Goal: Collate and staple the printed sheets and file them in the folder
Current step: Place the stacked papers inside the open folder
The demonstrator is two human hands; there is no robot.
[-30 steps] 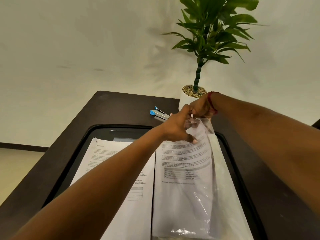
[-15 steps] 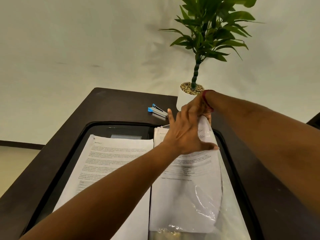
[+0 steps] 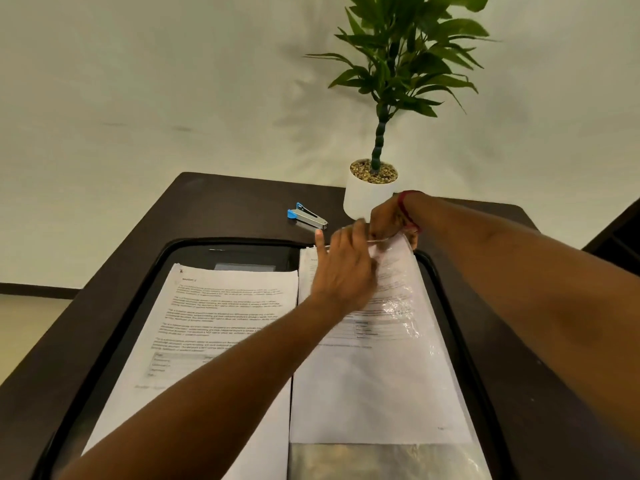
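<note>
Presently, right hand (image 3: 389, 221) pinches the far edge of the clear sleeve (image 3: 407, 285); left hand (image 3: 343, 275), blurred, fingers spread, rests on the printed sheets (image 3: 374, 386) partly under its film; second stack (image 3: 221, 323) alongside left; stapler (image 3: 307, 216) beyond.

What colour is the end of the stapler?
Blue; the rest of the stapler is silver. Head view.

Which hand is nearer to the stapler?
Left. The left hand is just this side of the stapler, one finger close to it; the right hand grips the plastic sleeve farther right.
</note>
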